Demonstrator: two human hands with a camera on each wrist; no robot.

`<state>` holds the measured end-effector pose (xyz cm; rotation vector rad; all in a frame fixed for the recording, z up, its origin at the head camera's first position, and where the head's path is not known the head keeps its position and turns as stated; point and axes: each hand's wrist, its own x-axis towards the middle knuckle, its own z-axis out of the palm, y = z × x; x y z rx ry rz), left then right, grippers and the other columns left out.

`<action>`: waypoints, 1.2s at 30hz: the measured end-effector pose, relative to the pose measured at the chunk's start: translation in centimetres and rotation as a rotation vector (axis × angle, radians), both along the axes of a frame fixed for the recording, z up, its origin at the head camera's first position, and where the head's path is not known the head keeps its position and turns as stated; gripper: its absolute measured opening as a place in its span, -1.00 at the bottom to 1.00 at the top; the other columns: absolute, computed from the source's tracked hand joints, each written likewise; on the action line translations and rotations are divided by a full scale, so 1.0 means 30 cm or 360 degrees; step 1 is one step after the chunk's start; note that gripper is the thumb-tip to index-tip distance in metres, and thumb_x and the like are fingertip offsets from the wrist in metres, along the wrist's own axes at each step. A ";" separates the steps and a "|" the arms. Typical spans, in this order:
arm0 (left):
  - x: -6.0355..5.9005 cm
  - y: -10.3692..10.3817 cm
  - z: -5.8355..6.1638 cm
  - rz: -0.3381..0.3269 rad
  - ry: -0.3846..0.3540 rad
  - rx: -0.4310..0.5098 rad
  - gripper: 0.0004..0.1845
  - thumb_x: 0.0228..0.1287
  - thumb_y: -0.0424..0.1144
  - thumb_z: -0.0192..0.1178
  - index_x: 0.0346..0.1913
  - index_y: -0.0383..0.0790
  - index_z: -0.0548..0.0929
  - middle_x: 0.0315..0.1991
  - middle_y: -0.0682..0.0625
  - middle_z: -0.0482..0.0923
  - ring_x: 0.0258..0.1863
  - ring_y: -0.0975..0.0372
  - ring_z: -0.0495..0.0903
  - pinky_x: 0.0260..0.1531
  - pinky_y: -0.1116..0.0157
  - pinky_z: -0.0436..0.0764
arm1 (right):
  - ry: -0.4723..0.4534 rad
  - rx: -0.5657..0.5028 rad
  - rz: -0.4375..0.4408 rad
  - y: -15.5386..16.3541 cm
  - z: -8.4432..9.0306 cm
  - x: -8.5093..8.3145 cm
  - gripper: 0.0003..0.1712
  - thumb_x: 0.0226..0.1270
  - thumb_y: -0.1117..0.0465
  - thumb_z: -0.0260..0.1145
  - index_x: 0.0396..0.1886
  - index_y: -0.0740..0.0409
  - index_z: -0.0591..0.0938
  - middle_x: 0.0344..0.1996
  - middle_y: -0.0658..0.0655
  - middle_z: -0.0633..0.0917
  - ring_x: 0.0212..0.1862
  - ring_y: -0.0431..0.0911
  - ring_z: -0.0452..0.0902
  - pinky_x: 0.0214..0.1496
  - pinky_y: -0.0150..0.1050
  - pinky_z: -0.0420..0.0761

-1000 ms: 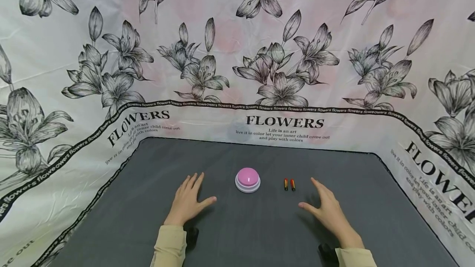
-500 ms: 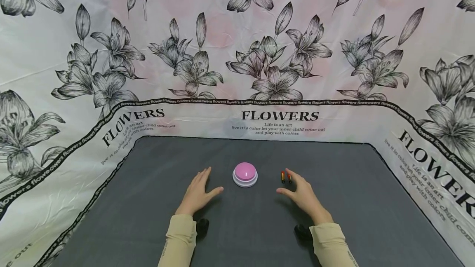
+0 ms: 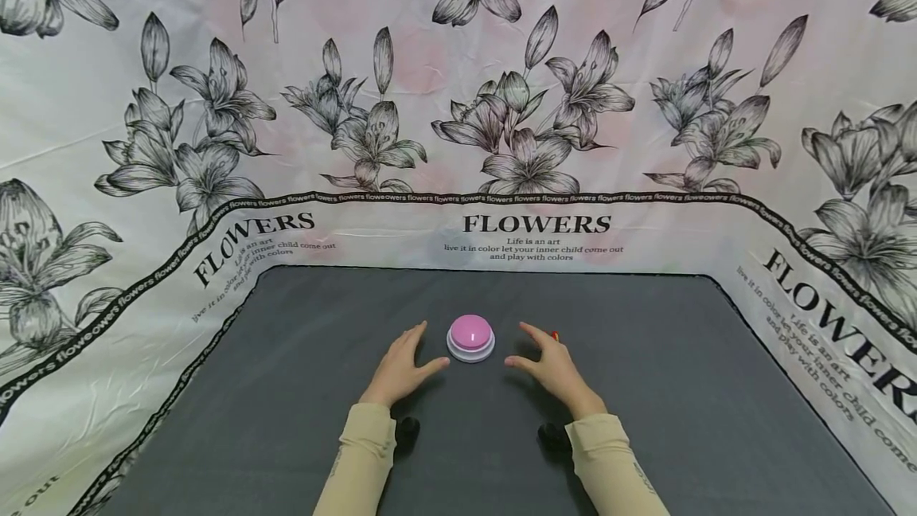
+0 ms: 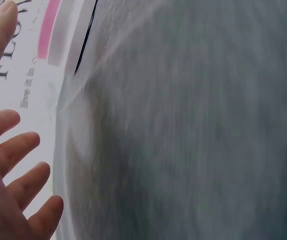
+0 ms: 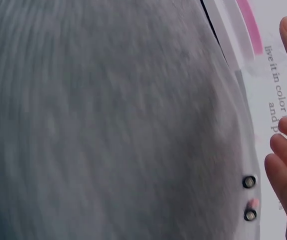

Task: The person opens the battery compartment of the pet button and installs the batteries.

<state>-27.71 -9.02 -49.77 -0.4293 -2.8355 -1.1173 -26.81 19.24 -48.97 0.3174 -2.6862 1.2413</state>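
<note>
A pink dome button on a white base (image 3: 470, 338) sits in the middle of the dark grey table (image 3: 286, 388). My left hand (image 3: 403, 365) lies just left of it, fingers straight and spread, holding nothing. My right hand (image 3: 550, 365) hovers just right of the button, fingers relaxed and empty. Two small red and black batteries lie behind the right hand; only a red tip (image 3: 555, 335) shows in the head view. The right wrist view shows both batteries end-on (image 5: 249, 199) beside my fingers (image 5: 283, 150). In the left wrist view my spread fingers (image 4: 18, 170) are blurred.
A white cloth printed with black lilies and the word FLOWERS (image 3: 536, 224) walls the table at the back and both sides. The grey tabletop stretches bare to the left and right of my hands. Beige sleeves (image 3: 358, 460) cover both forearms.
Both hands have slid inward toward the pink button. The right hand has moved left over the two batteries and now covers most of them.
</note>
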 end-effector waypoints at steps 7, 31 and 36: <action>-0.018 0.055 -0.021 -0.0017 -0.0092 0.0084 -0.06 0.06 0.21 0.26 0.41 -0.19 0.16 0.36 -0.18 0.12 0.34 -0.03 0.05 0.21 -0.06 0.10 | -0.0094 -0.0058 0.0042 -0.065 -0.032 -0.015 -0.12 -0.03 0.05 0.50 0.29 0.25 0.38 0.22 0.23 0.41 0.25 0.11 0.27 0.16 0.06 0.30; -0.088 0.123 -0.010 -0.0179 -0.0157 0.0104 -0.07 0.06 0.05 0.35 0.38 -0.33 0.16 0.33 -0.24 0.16 0.30 -0.06 0.13 0.19 -0.04 0.16 | -0.0082 0.0208 0.0064 -0.139 -0.036 -0.092 -0.17 0.01 0.00 0.47 0.27 0.21 0.41 0.13 0.24 0.49 0.16 0.19 0.33 0.12 0.21 0.18; -0.094 0.134 -0.011 -0.0166 -0.0156 0.0094 -0.17 0.13 -0.05 0.32 0.37 -0.33 0.19 0.31 -0.24 0.20 0.30 -0.05 0.16 0.19 -0.02 0.17 | -0.0077 0.0220 0.0003 -0.149 -0.038 -0.096 -0.22 0.04 0.02 0.45 0.26 0.17 0.43 0.13 0.20 0.51 0.14 0.15 0.34 0.08 0.14 0.20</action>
